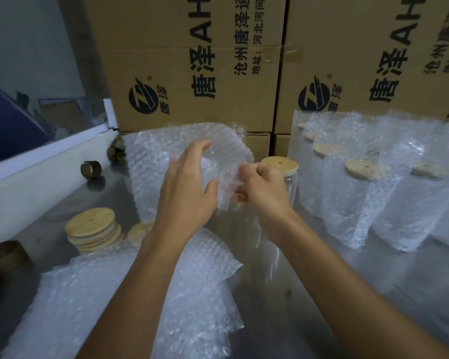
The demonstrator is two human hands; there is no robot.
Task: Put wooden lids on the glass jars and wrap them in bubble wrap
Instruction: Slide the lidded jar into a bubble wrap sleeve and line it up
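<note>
Hands meet above the middle of the grey metal table (pixel 309 294), both on one sheet of clear bubble wrap (pixel 171 156) that stands curled in front of them. The left hand (pixel 186 187) lies against the sheet's near face with fingers long and only slightly bent, thumb spread toward the right. The right hand (pixel 263 185) is curled into a fist, pinching the sheet's lower right edge between thumb and fingers. Just behind the right hand stands an unwrapped clear glass jar with a round wooden lid (pixel 280 164), the lid already on; the hand covers much of its body. Something clear shows behind the top of the held sheet, too faint to make out.

To the right, well apart from the hands, a row of lidded jars wrapped in bubble wrap (pixel 358 200) stands upright. Left of the left forearm sits a stack of round wooden lids (pixel 92 229), and a loose heap of bubble wrap sheets (pixel 114 301) lies under both forearms. Brown cardboard boxes with black printed characters (pixel 192 63) rise behind the table.
</note>
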